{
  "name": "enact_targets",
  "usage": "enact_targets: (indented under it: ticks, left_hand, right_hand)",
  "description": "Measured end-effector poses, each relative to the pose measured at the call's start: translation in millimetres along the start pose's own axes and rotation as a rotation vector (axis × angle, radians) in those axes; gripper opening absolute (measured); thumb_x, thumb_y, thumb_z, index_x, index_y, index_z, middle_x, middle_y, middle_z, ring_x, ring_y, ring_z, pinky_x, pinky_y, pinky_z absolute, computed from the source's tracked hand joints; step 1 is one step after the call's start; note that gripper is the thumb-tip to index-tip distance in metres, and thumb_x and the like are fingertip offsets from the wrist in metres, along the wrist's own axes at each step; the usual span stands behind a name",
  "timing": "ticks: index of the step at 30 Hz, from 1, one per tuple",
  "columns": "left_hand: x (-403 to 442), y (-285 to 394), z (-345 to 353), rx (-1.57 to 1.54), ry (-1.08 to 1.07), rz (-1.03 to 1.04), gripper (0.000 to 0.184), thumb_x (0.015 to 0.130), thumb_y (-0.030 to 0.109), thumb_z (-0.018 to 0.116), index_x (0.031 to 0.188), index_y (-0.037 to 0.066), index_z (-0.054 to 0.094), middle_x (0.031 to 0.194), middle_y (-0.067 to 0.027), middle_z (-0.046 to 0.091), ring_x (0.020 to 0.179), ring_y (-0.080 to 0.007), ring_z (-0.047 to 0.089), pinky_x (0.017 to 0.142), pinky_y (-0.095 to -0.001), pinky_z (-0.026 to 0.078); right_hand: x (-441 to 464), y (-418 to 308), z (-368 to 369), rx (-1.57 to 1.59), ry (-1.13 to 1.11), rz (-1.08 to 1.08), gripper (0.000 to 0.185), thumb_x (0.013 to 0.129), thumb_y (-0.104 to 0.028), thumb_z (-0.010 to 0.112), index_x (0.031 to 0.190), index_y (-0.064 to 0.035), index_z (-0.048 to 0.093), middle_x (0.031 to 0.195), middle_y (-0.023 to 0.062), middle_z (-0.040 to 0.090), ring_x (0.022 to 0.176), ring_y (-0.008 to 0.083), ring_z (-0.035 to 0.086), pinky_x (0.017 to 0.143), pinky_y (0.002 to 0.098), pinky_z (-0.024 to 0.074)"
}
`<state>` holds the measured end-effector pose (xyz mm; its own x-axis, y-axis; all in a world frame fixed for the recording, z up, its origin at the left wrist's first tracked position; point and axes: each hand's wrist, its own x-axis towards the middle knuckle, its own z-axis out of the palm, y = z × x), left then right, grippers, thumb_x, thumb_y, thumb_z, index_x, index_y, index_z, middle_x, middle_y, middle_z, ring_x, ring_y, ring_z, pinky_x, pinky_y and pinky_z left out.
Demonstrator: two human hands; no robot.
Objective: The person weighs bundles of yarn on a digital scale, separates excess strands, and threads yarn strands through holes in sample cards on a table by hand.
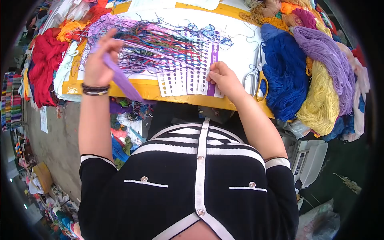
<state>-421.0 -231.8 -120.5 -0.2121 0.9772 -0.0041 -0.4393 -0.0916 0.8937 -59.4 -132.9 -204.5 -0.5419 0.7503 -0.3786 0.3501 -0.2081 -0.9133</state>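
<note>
My left hand [100, 64], somewhat blurred, is raised over the left part of the table with a bundle of purple thread [122, 82] in it. The tail of that bundle hangs past the table edge, while pale purple strands stretch rightward to the cards. Near the front edge my right hand [223, 78] pinches a white-and-purple punched thread card [214, 54]. Beside it lie more white punched cards [172, 83] with rows of holes. Many-coloured threads [156, 44] run from the cards leftward in a loose tangle.
Scissors [259, 76] with a yellow and a white handle lie right of my right hand. Blue yarn [284, 74], lilac yarn [326, 60] and pale yellow yarn [320, 100] are heaped at the right. Red yarn [46, 64] hangs at the left. Yellow tape [160, 93] edges the table.
</note>
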Motion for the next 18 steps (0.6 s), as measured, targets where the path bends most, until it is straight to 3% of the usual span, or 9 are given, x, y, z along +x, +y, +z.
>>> enact_targets:
  ticks: [4,6,8,9,10,11,12,14,18]
  left_hand:
    - [-12,51,-44,-0.042,0.378,0.414,0.042,0.095,0.011,0.054,0.133,-0.003,0.043,0.129,-0.0184,0.053,0.117,-0.0247,0.054,0.100,-0.0299,0.046]
    - [-25,49,-60,0.030,0.525,0.360,0.041,0.097,0.017,0.050,0.133,-0.002,0.044,0.135,-0.0196,0.047,0.120,-0.0271,0.051,0.103,-0.0329,0.042]
    - [-55,33,-43,0.015,0.396,0.068,0.042,0.099,0.026,0.045,0.132,0.000,0.048,0.129,-0.0197,0.052,0.112,-0.0223,0.055,0.095,-0.0311,0.045]
    - [-69,23,-20,0.044,0.270,-0.072,0.041,0.099,0.029,0.044,0.129,0.000,0.051,0.121,-0.0196,0.057,0.097,-0.0182,0.057,0.083,-0.0275,0.047]
    - [-85,9,7,0.070,0.152,-0.214,0.042,0.099,0.031,0.042,0.126,0.001,0.053,0.112,-0.0195,0.062,0.082,-0.0140,0.060,0.071,-0.0238,0.048]
    - [-102,-1,23,0.015,0.020,-0.369,0.040,0.099,0.029,0.043,0.118,-0.003,0.058,0.087,-0.0156,0.068,0.052,-0.0067,0.048,0.048,-0.0188,0.039]
    - [-115,-8,47,-0.005,-0.174,-0.449,0.043,0.100,0.030,0.042,0.112,-0.007,0.059,0.074,-0.0139,0.067,0.042,-0.0038,0.038,0.039,-0.0169,0.026]
    - [-136,-10,70,-0.015,-0.488,-0.675,0.043,0.100,0.029,0.042,0.108,-0.009,0.059,0.063,-0.0077,0.061,0.043,-0.0038,0.035,0.041,-0.0184,0.025]
    - [-170,-11,63,-0.296,-0.648,-0.787,0.035,0.100,0.023,0.045,0.099,-0.008,0.061,0.053,0.0047,0.037,0.043,-0.0030,0.030,0.040,-0.0201,0.021]
  right_hand:
    - [-5,-7,4,-0.041,0.038,0.023,0.018,0.091,-0.011,0.050,0.108,-0.0044,0.051,0.085,0.0037,0.062,0.077,0.0106,0.053,0.066,0.0230,0.0425]
    - [-9,-12,10,-0.083,0.062,0.020,0.020,0.092,-0.012,0.051,0.109,-0.0039,0.051,0.085,0.0044,0.062,0.074,0.0107,0.053,0.065,0.0233,0.0429]
    - [-17,-14,20,-0.269,0.164,-0.082,0.021,0.091,-0.012,0.053,0.109,-0.0024,0.052,0.084,0.0056,0.063,0.069,0.0111,0.054,0.063,0.0253,0.0447]
    - [-21,-15,33,-0.294,0.199,-0.280,0.016,0.088,-0.012,0.057,0.102,-0.0045,0.057,0.081,0.0132,0.065,0.072,0.0248,0.063,0.068,0.0339,0.0494]
    - [-29,-34,51,-0.197,0.131,-0.420,0.017,0.088,-0.014,0.059,0.102,-0.0042,0.058,0.083,0.0130,0.066,0.075,0.0261,0.064,0.070,0.0354,0.0502]
    - [-45,-65,65,-0.217,0.006,-0.459,0.020,0.089,-0.017,0.060,0.103,-0.0030,0.060,0.092,0.0148,0.066,0.087,0.0281,0.065,0.078,0.0373,0.0497]
    - [-50,-81,81,-0.251,-0.126,-0.657,0.028,0.090,-0.023,0.059,0.109,-0.0013,0.060,0.103,0.0176,0.064,0.101,0.0285,0.061,0.086,0.0377,0.0468]
    - [-53,-96,109,-0.073,-0.564,-0.633,0.046,0.100,-0.036,0.043,0.130,-0.0011,0.049,0.119,0.0130,0.058,0.114,0.0224,0.052,0.100,0.0348,0.0376]
    - [-49,-85,143,0.102,-0.975,-0.292,0.062,0.099,-0.051,0.034,0.131,0.0005,0.047,0.098,0.0123,0.062,0.095,0.0190,0.057,0.088,0.0322,0.0434]
